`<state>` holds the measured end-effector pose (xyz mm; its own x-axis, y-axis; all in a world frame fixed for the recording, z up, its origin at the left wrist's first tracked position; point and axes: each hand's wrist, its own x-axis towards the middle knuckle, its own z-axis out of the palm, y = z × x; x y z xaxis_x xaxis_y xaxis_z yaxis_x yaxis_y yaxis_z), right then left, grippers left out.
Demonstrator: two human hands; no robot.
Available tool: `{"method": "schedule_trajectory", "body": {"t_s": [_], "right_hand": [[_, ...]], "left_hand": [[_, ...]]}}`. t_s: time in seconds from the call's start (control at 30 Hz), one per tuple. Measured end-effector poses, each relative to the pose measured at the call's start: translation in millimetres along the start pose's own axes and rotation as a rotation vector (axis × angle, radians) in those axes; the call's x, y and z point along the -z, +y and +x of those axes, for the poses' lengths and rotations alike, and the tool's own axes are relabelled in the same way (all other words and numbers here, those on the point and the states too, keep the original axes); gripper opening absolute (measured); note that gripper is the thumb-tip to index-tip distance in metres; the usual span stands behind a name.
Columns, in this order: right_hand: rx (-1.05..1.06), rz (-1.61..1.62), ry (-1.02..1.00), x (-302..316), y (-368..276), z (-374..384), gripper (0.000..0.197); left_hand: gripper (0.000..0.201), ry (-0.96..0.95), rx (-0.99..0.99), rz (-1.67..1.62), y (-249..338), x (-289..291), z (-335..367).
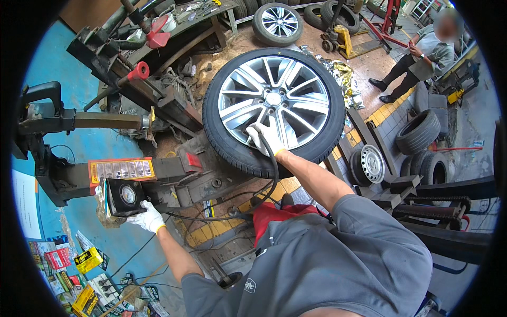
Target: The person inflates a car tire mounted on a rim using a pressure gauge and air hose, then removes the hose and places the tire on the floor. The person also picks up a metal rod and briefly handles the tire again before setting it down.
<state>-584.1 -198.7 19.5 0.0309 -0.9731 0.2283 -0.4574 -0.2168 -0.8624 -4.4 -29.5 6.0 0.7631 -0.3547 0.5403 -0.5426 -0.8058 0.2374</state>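
Note:
A large tyre with a silver multi-spoke alloy rim lies flat on the tyre-changing machine in front of me. My right hand, in a white glove, is closed around the end of a black air hose at the near-left part of the rim. The hose's tip and the valve are hidden under the fingers. To the left, my gloved left hand grips the lower right corner of a black box with a round pressure gauge. Some of its fingers are hidden by the box.
The machine's arm with red knobs rises at the left. Another wheel lies beyond. A person stands at the far right. Loose tyres and a steel rim are at the right. Cables and packets are at lower left.

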Motion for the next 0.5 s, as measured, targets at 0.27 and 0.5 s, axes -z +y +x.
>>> {"method": "schedule_trajectory", "body": {"t_s": [0.27,0.5], "right_hand": [[-0.052,0.042,-0.003,0.8,0.2,-0.3,0.028],[-0.099,-0.014,-0.073,7.1,-8.5,-0.6,0.036]], "left_hand": [[0.131,-0.030,-0.006,0.008,5.9,2.9,-2.5],[0.133,-0.037,0.005,0.006,6.2,5.9,-4.0]]}}
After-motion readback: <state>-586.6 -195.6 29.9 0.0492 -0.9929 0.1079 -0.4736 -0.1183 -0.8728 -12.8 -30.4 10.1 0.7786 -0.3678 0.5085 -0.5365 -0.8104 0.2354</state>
